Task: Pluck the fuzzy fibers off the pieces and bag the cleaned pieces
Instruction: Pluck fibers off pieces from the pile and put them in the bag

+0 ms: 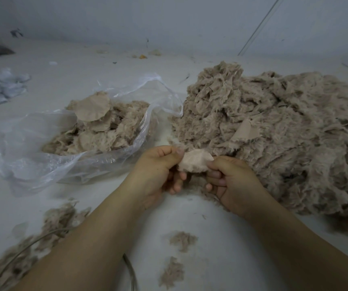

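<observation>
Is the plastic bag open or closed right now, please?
Open: the bag's mouth gapes toward the hands, and the pieces inside show through the opening.

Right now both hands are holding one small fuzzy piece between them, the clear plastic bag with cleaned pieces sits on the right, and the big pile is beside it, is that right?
Not quite. The head view shows the clear plastic bag on the left, not the right. The rest holds: the left hand and right hand pinch one small fuzzy piece between them, and the big pile lies beside the bag.

Left grip (158, 164), right grip (230, 177) (both pinching)
</observation>
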`<control>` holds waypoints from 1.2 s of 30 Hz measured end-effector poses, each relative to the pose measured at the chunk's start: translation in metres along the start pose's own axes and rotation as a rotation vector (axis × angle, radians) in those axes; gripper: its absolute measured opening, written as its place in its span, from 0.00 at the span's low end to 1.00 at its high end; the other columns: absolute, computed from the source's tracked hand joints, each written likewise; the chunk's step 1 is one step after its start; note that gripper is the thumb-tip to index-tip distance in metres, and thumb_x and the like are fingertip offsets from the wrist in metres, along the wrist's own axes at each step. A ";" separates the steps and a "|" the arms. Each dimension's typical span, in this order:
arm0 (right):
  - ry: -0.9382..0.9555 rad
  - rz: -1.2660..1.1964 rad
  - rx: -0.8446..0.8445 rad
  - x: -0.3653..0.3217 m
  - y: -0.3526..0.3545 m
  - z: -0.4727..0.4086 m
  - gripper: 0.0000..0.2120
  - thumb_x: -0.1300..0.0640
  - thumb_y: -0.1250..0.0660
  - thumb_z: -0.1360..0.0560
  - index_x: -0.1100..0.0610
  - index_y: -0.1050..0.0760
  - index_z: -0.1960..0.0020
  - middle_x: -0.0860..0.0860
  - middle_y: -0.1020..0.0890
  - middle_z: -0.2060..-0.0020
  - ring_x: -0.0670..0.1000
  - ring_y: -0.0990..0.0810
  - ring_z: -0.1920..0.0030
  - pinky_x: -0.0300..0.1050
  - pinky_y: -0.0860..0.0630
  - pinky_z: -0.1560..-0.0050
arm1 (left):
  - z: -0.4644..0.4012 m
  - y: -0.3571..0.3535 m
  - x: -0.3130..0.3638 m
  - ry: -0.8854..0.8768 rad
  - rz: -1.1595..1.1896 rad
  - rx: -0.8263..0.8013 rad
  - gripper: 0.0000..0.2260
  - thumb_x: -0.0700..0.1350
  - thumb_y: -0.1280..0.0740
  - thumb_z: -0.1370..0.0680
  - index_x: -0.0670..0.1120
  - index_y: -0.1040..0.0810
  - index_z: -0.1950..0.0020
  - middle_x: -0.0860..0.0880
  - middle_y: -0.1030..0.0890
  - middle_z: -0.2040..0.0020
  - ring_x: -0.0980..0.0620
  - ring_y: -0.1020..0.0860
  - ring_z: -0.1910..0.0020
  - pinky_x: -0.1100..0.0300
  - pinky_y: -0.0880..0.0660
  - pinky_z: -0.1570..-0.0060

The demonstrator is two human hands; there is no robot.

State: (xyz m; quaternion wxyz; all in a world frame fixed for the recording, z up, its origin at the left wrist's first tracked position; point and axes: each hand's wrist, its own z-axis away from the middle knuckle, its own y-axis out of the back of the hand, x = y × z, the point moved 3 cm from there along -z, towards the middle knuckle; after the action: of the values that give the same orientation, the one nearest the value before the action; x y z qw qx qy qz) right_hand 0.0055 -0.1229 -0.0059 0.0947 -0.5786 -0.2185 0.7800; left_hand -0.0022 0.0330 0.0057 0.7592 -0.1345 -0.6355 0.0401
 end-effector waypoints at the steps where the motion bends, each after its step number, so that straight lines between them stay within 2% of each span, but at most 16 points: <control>1: 0.002 0.016 -0.009 0.000 0.000 0.001 0.26 0.67 0.41 0.21 0.54 0.28 0.76 0.48 0.36 0.79 0.43 0.40 0.81 0.38 0.31 0.77 | 0.002 -0.003 -0.001 0.032 -0.013 -0.042 0.12 0.48 0.34 0.21 0.42 0.24 0.59 0.42 0.24 0.72 0.49 0.29 0.82 0.65 0.35 0.82; 3: 0.008 0.050 -0.025 0.000 0.000 0.001 0.26 0.66 0.41 0.20 0.54 0.29 0.76 0.48 0.36 0.80 0.45 0.39 0.79 0.39 0.31 0.76 | 0.005 -0.008 -0.004 0.082 -0.057 -0.151 0.11 0.49 0.30 0.25 0.41 0.21 0.58 0.40 0.22 0.70 0.49 0.26 0.80 0.64 0.31 0.82; 7: 0.006 0.044 -0.010 0.000 0.001 0.001 0.24 0.65 0.40 0.20 0.56 0.31 0.74 0.48 0.35 0.80 0.45 0.39 0.79 0.39 0.30 0.77 | 0.006 -0.007 -0.003 0.108 -0.116 -0.229 0.02 0.36 0.28 0.29 0.39 0.19 0.61 0.40 0.21 0.71 0.50 0.24 0.80 0.63 0.28 0.81; 11: 0.007 0.045 -0.004 0.001 -0.001 0.001 0.27 0.68 0.43 0.21 0.55 0.27 0.76 0.48 0.35 0.80 0.44 0.40 0.81 0.39 0.31 0.78 | 0.009 0.000 0.002 0.171 -0.191 -0.283 0.07 0.35 0.27 0.33 0.37 0.24 0.60 0.40 0.22 0.72 0.49 0.24 0.80 0.63 0.28 0.81; 14: 0.011 0.015 0.040 0.002 0.001 -0.001 0.28 0.68 0.44 0.20 0.55 0.25 0.77 0.48 0.34 0.80 0.43 0.40 0.82 0.38 0.31 0.79 | 0.010 0.010 0.008 0.207 -0.241 -0.306 0.06 0.35 0.27 0.34 0.38 0.23 0.62 0.40 0.22 0.73 0.49 0.24 0.81 0.63 0.27 0.82; 16: 0.004 0.025 0.065 0.002 0.002 -0.001 0.22 0.66 0.43 0.19 0.59 0.25 0.71 0.48 0.34 0.80 0.42 0.40 0.82 0.38 0.30 0.80 | 0.010 0.014 0.013 0.187 -0.235 -0.315 0.05 0.35 0.27 0.34 0.38 0.21 0.61 0.40 0.22 0.72 0.49 0.24 0.81 0.63 0.27 0.81; 19: 0.007 0.107 0.048 0.003 0.002 -0.002 0.10 0.66 0.42 0.19 0.63 0.28 0.58 0.47 0.35 0.80 0.43 0.39 0.82 0.37 0.30 0.78 | 0.012 0.010 0.012 0.171 -0.194 -0.334 0.13 0.39 0.22 0.34 0.39 0.22 0.54 0.40 0.22 0.69 0.48 0.24 0.79 0.62 0.26 0.80; 21: 0.023 0.167 0.022 0.004 0.003 -0.002 0.15 0.66 0.41 0.20 0.63 0.25 0.63 0.48 0.34 0.80 0.44 0.35 0.81 0.38 0.30 0.78 | 0.012 0.004 0.010 0.144 -0.204 -0.314 0.16 0.43 0.21 0.36 0.40 0.23 0.54 0.41 0.23 0.69 0.49 0.26 0.80 0.64 0.30 0.82; 24: 0.084 0.246 -0.017 0.006 0.002 0.000 0.24 0.65 0.38 0.21 0.55 0.23 0.75 0.49 0.31 0.80 0.47 0.32 0.78 0.38 0.29 0.77 | 0.008 0.000 0.006 0.041 -0.327 -0.185 0.22 0.51 0.19 0.40 0.42 0.24 0.57 0.40 0.26 0.71 0.51 0.32 0.82 0.67 0.37 0.81; 26: 0.101 0.277 -0.025 0.006 0.002 0.000 0.23 0.65 0.34 0.23 0.55 0.25 0.75 0.50 0.28 0.80 0.46 0.30 0.78 0.38 0.29 0.77 | 0.006 -0.004 0.003 -0.025 -0.371 -0.117 0.23 0.52 0.20 0.38 0.38 0.26 0.57 0.40 0.28 0.72 0.52 0.35 0.82 0.67 0.38 0.81; 28: 0.100 0.284 -0.015 0.006 0.002 0.000 0.21 0.65 0.32 0.23 0.55 0.25 0.75 0.50 0.30 0.80 0.45 0.31 0.80 0.38 0.28 0.77 | 0.005 -0.003 0.000 -0.035 -0.412 -0.099 0.19 0.46 0.23 0.29 0.33 0.28 0.59 0.41 0.28 0.75 0.51 0.35 0.83 0.67 0.38 0.81; 30: 0.085 0.248 -0.002 0.007 0.002 -0.001 0.20 0.64 0.33 0.22 0.56 0.24 0.73 0.48 0.33 0.81 0.44 0.34 0.80 0.38 0.28 0.76 | 0.005 0.000 0.001 -0.003 -0.457 -0.124 0.13 0.41 0.28 0.24 0.38 0.27 0.65 0.43 0.27 0.77 0.51 0.34 0.85 0.68 0.39 0.81; 31: 0.079 0.228 0.003 0.006 0.002 -0.001 0.18 0.62 0.33 0.22 0.58 0.24 0.71 0.48 0.34 0.81 0.44 0.34 0.80 0.38 0.28 0.76 | 0.005 0.002 0.004 -0.007 -0.416 -0.128 0.12 0.39 0.30 0.23 0.41 0.26 0.66 0.43 0.27 0.78 0.51 0.34 0.85 0.68 0.40 0.81; 33: 0.071 0.209 0.009 0.005 0.001 -0.001 0.14 0.61 0.34 0.21 0.62 0.24 0.65 0.47 0.35 0.81 0.43 0.34 0.81 0.38 0.27 0.76 | 0.005 0.007 0.017 -0.131 -0.123 -0.054 0.09 0.37 0.33 0.24 0.43 0.23 0.64 0.43 0.24 0.75 0.51 0.29 0.83 0.66 0.37 0.82; 35: 0.063 0.207 0.004 0.004 -0.001 0.000 0.13 0.60 0.36 0.20 0.64 0.25 0.62 0.47 0.34 0.81 0.41 0.33 0.80 0.38 0.27 0.76 | 0.004 0.017 0.033 -0.330 0.260 0.085 0.04 0.37 0.36 0.23 0.40 0.22 0.51 0.42 0.17 0.63 0.48 0.19 0.70 0.61 0.25 0.76; 36: 0.057 0.208 0.002 0.004 -0.001 0.000 0.13 0.60 0.36 0.20 0.65 0.24 0.62 0.46 0.33 0.80 0.41 0.32 0.80 0.37 0.27 0.76 | 0.002 0.021 0.034 -0.391 0.352 0.160 0.07 0.35 0.37 0.21 0.38 0.25 0.44 0.42 0.16 0.56 0.46 0.17 0.62 0.57 0.20 0.68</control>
State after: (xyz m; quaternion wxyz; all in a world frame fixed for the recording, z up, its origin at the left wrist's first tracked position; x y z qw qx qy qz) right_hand 0.0045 -0.1208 -0.0090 0.0199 -0.6201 -0.1539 0.7690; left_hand 0.0043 0.0616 0.0336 0.6117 -0.1725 -0.7315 0.2467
